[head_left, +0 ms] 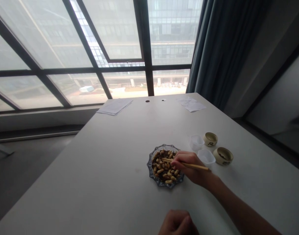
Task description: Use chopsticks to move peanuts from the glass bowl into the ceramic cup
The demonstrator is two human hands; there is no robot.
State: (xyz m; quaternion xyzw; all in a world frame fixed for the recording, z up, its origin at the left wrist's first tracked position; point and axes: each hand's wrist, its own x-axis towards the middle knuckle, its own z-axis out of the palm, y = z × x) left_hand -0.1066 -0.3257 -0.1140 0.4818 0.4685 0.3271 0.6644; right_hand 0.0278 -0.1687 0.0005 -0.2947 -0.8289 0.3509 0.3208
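Observation:
Wooden chopsticks [195,166] are gripped in my right hand [188,164], which is closed around them over the right side of a scalloped glass dish [151,174]. Their tips reach in among unshelled peanuts [160,171] mixed with small dark pieces that I cannot name for sure. Whether the tips pinch a peanut is too small to tell. My left hand [178,223] rests at the table's near edge of the view, curled into a fist, apart from the dish. Nothing shows in its fingers.
Right of the dish stand two clear plastic containers [206,156] and two tan ceramic bowls [210,139]; the nearer bowl [223,156] has dark bits inside. Papers [115,106] lie on the white table's [102,169] far left, and more sheets [191,104] at its far right.

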